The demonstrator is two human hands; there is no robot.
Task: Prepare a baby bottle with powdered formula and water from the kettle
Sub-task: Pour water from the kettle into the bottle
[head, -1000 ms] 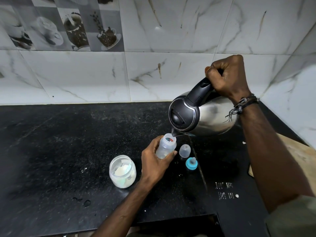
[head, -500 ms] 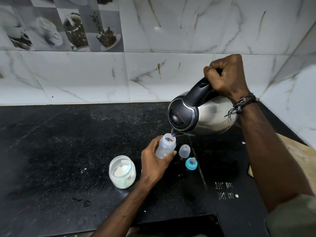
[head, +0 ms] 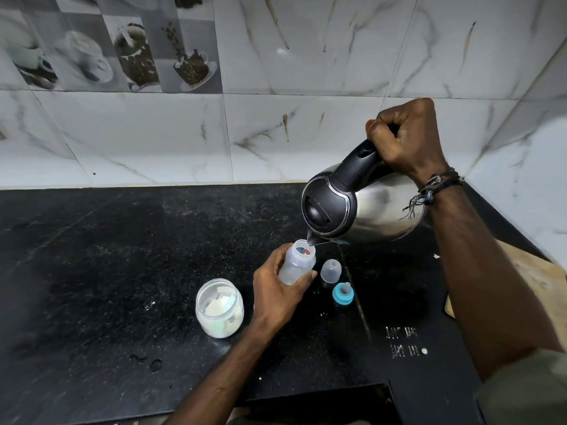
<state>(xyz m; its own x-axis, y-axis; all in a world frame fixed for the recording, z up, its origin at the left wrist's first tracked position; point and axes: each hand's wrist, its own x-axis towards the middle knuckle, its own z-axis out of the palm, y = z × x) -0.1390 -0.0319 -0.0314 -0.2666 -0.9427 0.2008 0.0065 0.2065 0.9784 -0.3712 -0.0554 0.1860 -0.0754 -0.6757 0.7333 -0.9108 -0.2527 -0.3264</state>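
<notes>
The right hand (head: 405, 139) is up at the right of the frame, its fingers wrapped tight round the black handle of the steel kettle (head: 362, 207). The kettle is tipped down to the left, its spout right at the open mouth of the baby bottle (head: 297, 262), just below the frame's centre. The left hand (head: 276, 296) grips that bottle from below, fingers curled round its body, holding it tilted over the black counter (head: 107, 271). Just to the right of the bottle a clear cap (head: 331, 270) stands on the counter, with the blue-ringed teat (head: 343, 293) beside it, lower down. To the left of the hand sits an open jar of white powder (head: 219, 307).
</notes>
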